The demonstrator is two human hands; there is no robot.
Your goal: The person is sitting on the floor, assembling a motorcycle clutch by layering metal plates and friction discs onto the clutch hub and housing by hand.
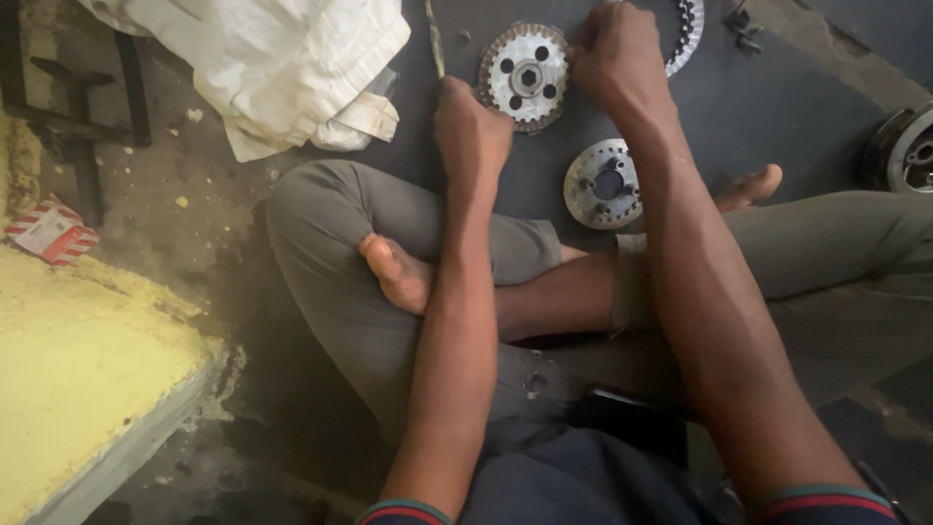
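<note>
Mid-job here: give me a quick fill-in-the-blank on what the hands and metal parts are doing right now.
The left hand grips a thin ____ tool.
The right hand rests on the rim of the ____ disc.
The smaller hub lies on the floor between the two ____.

Missing words: metal; toothed; forearms
</note>
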